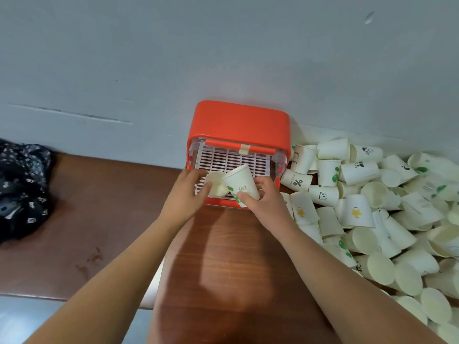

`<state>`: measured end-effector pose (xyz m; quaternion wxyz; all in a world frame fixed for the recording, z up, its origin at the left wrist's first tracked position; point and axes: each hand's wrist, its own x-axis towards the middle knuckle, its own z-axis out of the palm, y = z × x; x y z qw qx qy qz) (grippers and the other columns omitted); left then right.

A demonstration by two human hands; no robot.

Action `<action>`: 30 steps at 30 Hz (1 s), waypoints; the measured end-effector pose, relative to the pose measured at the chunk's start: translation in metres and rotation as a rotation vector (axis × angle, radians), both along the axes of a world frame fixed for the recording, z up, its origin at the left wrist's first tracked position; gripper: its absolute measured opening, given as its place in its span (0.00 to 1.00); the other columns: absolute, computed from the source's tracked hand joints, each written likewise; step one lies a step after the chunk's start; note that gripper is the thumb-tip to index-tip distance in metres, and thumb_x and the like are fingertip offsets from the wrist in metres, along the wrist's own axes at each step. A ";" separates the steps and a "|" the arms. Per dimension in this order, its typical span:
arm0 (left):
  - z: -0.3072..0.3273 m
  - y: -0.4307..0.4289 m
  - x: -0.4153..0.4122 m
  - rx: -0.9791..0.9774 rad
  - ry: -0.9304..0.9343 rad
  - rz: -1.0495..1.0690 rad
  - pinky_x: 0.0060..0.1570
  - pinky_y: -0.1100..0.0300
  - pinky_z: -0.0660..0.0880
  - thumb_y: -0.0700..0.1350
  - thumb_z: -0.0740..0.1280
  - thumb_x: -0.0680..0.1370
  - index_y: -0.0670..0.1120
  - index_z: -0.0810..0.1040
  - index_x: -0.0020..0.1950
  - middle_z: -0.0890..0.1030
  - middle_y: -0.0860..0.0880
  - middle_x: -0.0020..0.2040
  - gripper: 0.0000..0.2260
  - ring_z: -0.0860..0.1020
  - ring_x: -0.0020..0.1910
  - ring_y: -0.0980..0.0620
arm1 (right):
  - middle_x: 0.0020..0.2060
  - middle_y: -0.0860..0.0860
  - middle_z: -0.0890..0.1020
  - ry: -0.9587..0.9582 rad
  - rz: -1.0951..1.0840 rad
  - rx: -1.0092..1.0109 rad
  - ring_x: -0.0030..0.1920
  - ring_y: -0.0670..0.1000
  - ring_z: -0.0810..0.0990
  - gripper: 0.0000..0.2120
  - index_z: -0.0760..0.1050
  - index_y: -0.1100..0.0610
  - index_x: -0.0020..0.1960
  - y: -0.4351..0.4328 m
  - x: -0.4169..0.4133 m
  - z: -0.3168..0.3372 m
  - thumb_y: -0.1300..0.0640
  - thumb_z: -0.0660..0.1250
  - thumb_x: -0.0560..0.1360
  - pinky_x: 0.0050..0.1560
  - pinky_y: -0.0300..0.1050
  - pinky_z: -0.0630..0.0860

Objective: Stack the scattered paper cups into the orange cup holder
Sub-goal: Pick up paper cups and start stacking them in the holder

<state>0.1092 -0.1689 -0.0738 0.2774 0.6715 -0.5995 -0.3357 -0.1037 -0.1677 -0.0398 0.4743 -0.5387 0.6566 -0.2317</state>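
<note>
The orange cup holder (238, 122) stands against the wall, its white slatted tray (231, 160) showing at the front. My left hand (186, 194) grips a plain paper cup (218, 186), mouth toward me, over the tray's front edge. My right hand (263, 202) holds a white cup with green leaf print (242, 183), tilted, right beside the first cup and touching it. A big pile of scattered paper cups (372, 207) lies to the right of the holder.
The brown wooden table (223, 256) carries everything, with a grey wall (173, 70) behind. A dark patterned cloth (22, 184) lies at the far left. The cup pile reaches the table's right front edge.
</note>
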 end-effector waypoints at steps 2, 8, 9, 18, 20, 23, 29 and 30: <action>0.013 -0.001 -0.005 0.196 0.406 0.093 0.57 0.60 0.79 0.55 0.67 0.80 0.48 0.75 0.68 0.81 0.53 0.57 0.19 0.81 0.54 0.57 | 0.54 0.35 0.76 -0.017 0.046 -0.016 0.53 0.35 0.76 0.24 0.67 0.42 0.63 -0.006 0.007 0.000 0.48 0.75 0.71 0.50 0.38 0.75; 0.024 -0.007 -0.006 0.124 0.663 0.115 0.56 0.61 0.79 0.49 0.68 0.80 0.51 0.77 0.67 0.84 0.52 0.56 0.15 0.83 0.54 0.54 | 0.57 0.36 0.77 -0.058 0.150 -0.033 0.55 0.35 0.76 0.25 0.68 0.38 0.65 -0.022 0.024 0.006 0.48 0.74 0.73 0.52 0.35 0.72; 0.023 -0.008 -0.005 0.093 0.620 0.095 0.55 0.61 0.78 0.49 0.69 0.80 0.55 0.78 0.64 0.84 0.52 0.55 0.13 0.83 0.54 0.54 | 0.56 0.36 0.78 -0.072 0.150 -0.031 0.56 0.36 0.76 0.21 0.70 0.38 0.63 -0.024 0.026 0.006 0.46 0.73 0.73 0.53 0.36 0.73; 0.009 -0.018 0.007 -0.010 0.281 0.000 0.58 0.59 0.77 0.51 0.72 0.77 0.54 0.76 0.68 0.79 0.63 0.59 0.20 0.78 0.57 0.63 | 0.59 0.40 0.80 -0.172 0.176 -0.036 0.59 0.37 0.78 0.21 0.69 0.41 0.67 -0.038 0.031 -0.010 0.51 0.71 0.76 0.59 0.35 0.74; -0.001 -0.019 0.011 0.015 0.232 -0.049 0.62 0.54 0.76 0.52 0.72 0.76 0.54 0.75 0.69 0.79 0.61 0.62 0.22 0.77 0.60 0.60 | 0.61 0.38 0.78 -0.096 0.208 -0.034 0.62 0.37 0.75 0.25 0.69 0.41 0.69 -0.038 0.028 -0.022 0.49 0.72 0.74 0.64 0.40 0.72; -0.024 -0.017 0.010 0.046 0.099 -0.134 0.68 0.54 0.71 0.52 0.73 0.76 0.52 0.73 0.72 0.78 0.55 0.67 0.25 0.75 0.65 0.55 | 0.67 0.40 0.74 0.097 0.269 -0.058 0.68 0.40 0.71 0.28 0.66 0.44 0.73 -0.033 0.026 -0.039 0.48 0.71 0.75 0.68 0.44 0.68; -0.059 -0.011 0.007 0.044 -0.109 -0.197 0.71 0.52 0.67 0.45 0.73 0.76 0.52 0.65 0.78 0.74 0.50 0.72 0.32 0.69 0.71 0.50 | 0.73 0.45 0.71 0.272 0.342 -0.042 0.71 0.48 0.70 0.31 0.57 0.45 0.78 -0.025 0.029 -0.064 0.48 0.66 0.79 0.71 0.54 0.69; -0.061 -0.011 0.008 0.036 -0.110 -0.186 0.70 0.54 0.66 0.45 0.73 0.76 0.52 0.65 0.78 0.74 0.50 0.71 0.32 0.69 0.71 0.50 | 0.71 0.45 0.72 0.271 0.338 -0.045 0.70 0.48 0.72 0.31 0.57 0.44 0.77 -0.025 0.030 -0.067 0.47 0.66 0.79 0.69 0.55 0.71</action>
